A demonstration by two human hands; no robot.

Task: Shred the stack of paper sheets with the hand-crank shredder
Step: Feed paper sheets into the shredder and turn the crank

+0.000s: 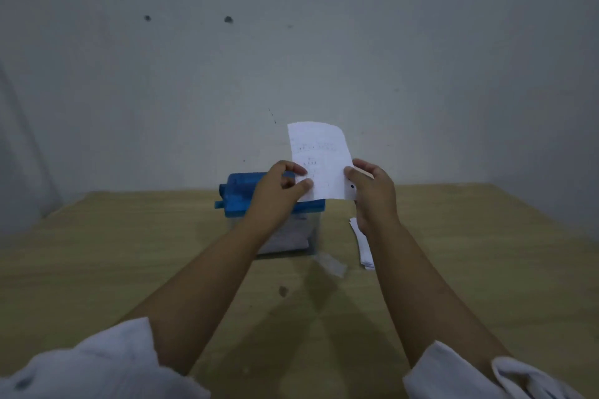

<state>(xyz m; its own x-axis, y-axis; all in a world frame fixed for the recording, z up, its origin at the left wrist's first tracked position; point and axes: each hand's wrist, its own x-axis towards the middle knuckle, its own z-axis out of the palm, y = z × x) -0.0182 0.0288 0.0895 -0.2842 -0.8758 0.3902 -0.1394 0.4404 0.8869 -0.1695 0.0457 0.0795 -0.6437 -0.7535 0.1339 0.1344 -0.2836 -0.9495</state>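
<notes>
- White cloth sleeves [97, 366] fill the lower corners of the frame. They are soft and rumpled and pushed back from two bare forearms.
- The tabletop [129, 253] is pale wood-grain laminate, flat and matte, with a small dark spot at lower centre.
- Right of centre, a short stack [364, 253] of white paper lies flat on the tabletop. It is just beside the shredder and partly hidden behind the right forearm.
- The shredder [240, 194] stands at mid-frame. It has a blocky blue plastic head on a clear, straight-walled bin [311, 230], with pale shreds inside. A blue stub juts from its left end; I cannot tell whether this is the crank.
- The left hand [275, 191] pinches the sheet's lower left edge between thumb and curled fingers, so its grip is clamped on paper.
- The right hand [372, 191] pinches the lower right edge the same way, thumb in front.
- The sheet [319, 152] is held upright above the shredder's right half, its bottom edge near the blue head. It is thin and faintly printed, and its top corner curls.
- By my judgement it is feather-light, floppy and easily creased. Holding both lower side edges and keeping it taut should let it feed in straight; one-handed it would likely buckle.
- The wall [291, 42] behind is plain grey-white, with a few dark marks in the upper left.
</notes>
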